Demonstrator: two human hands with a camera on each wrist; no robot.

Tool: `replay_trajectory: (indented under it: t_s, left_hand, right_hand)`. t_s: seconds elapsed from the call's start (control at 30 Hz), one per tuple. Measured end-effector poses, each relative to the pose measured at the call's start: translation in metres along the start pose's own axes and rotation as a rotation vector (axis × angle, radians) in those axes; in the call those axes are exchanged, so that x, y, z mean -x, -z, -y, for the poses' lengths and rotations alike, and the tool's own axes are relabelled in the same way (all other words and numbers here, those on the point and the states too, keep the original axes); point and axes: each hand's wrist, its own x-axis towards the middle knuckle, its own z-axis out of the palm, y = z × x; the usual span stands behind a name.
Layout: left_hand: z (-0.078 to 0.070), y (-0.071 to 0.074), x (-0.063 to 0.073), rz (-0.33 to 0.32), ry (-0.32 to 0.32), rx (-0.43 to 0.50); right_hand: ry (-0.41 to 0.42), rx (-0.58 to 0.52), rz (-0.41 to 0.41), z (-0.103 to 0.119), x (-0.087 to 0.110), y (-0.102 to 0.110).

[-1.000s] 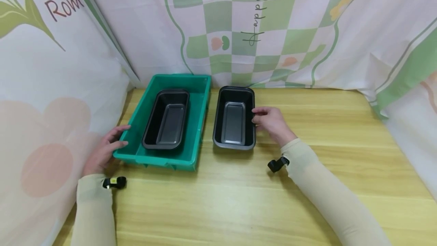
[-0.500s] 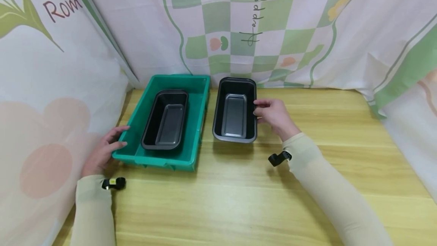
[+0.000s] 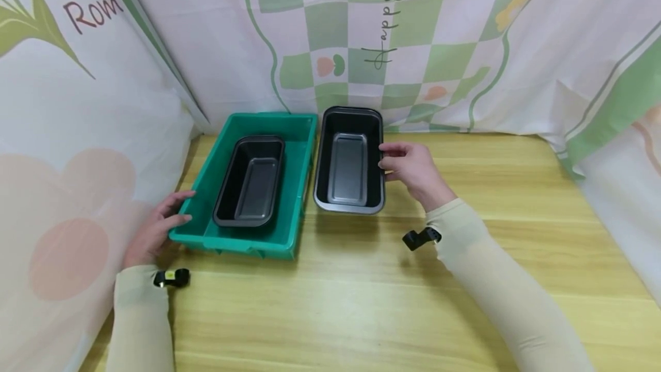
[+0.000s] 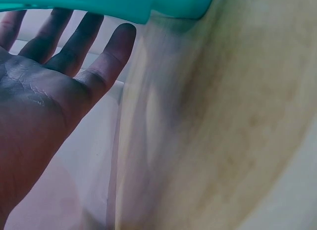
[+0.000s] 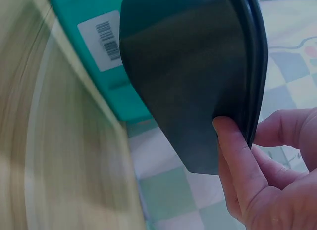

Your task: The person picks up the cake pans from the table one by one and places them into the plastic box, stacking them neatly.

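A black loaf pan [image 3: 348, 168] is held above the table just right of the green tray, its shadow on the wood below. My right hand [image 3: 413, 168] pinches its right rim; in the right wrist view, fingertips [image 5: 228, 126] press the pan's dark outer wall [image 5: 183, 76]. A second black loaf pan [image 3: 253, 182] sits inside the green tray [image 3: 286, 237]. At the tray's left rim rests my left hand [image 3: 157, 228], finger and thumb tips over the edge. The left wrist view shows that hand's fingers [image 4: 74, 47] fairly straight, some tips hidden behind the green plastic [image 4: 89, 3].
A light wooden table [image 3: 361, 297] lies under everything. Printed curtains [image 3: 444, 27] hang behind it and on both sides, close to the tray's back and left. A barcode label [image 5: 102, 41] shows on the tray's side in the right wrist view.
My right hand has raised the loaf pan off the table, moving it toward the back and then left to the tray. The left hand, tray and other pan stay in place.
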Motion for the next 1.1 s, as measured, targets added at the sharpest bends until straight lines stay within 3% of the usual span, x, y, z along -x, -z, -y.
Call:
replay_trajectory:
  t_s: [0.13, 0.37, 0.83, 1.1]
  left_hand:
    - [0.001, 0.001, 0.0, 0.006, 0.0, 0.013]
    - [0.003, 0.001, -0.001, 0.018, -0.009, 0.143]
    - [0.002, 0.003, -0.003, 0.031, -0.001, 0.114]
    - [0.0, 0.002, -0.003, 0.02, 0.026, 0.073]
  right_hand:
    - [0.011, -0.024, 0.012, 0.007, 0.003, -0.008]
    - [0.05, -0.058, 0.051, 0.021, 0.005, -0.03]
    - [0.038, -0.106, 0.067, 0.047, -0.003, -0.095]
    - [0.023, -0.098, 0.089, 0.045, -0.009, -0.142]
